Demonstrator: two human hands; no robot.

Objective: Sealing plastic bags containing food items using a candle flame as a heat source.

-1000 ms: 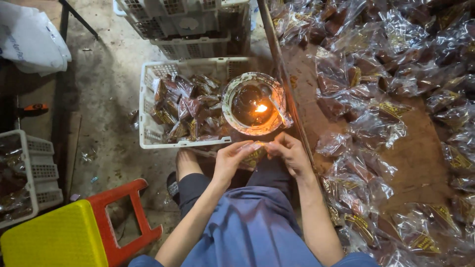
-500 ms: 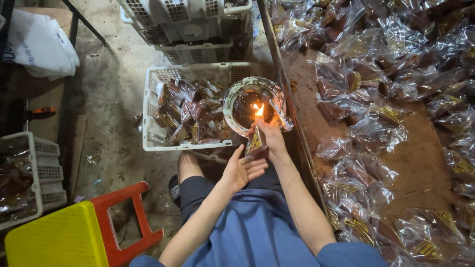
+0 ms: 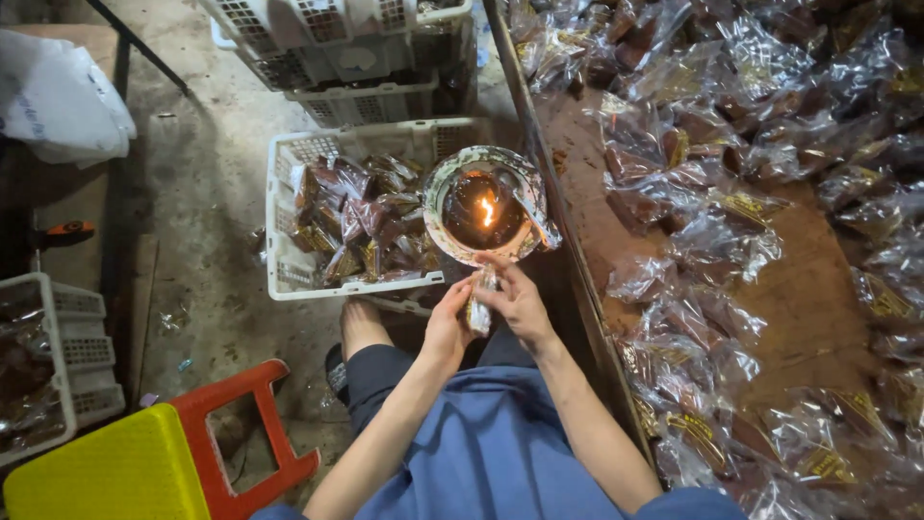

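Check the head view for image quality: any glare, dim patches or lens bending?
Head view: the flame in the round bowl blows out to white; glare glints off the clear packets on the table; the left edge is dim; straight edges bow outward. Both hands, left hand and right hand, look sharp.

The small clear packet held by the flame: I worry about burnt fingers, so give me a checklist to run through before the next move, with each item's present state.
1. Both hands on the packet: ok, left hand and right hand pinch it together.
2. Flame alight inside the round bowl: ok.
3. Fingers clear of the flame: ok, both hands sit below the bowl's near rim.
4. Packet's top edge closed: cannot tell, too small and partly covered.
5. White crate of packets within reach: ok, right beside the bowl.
6. Loose wrappers on the table away from the flame: cannot tell.
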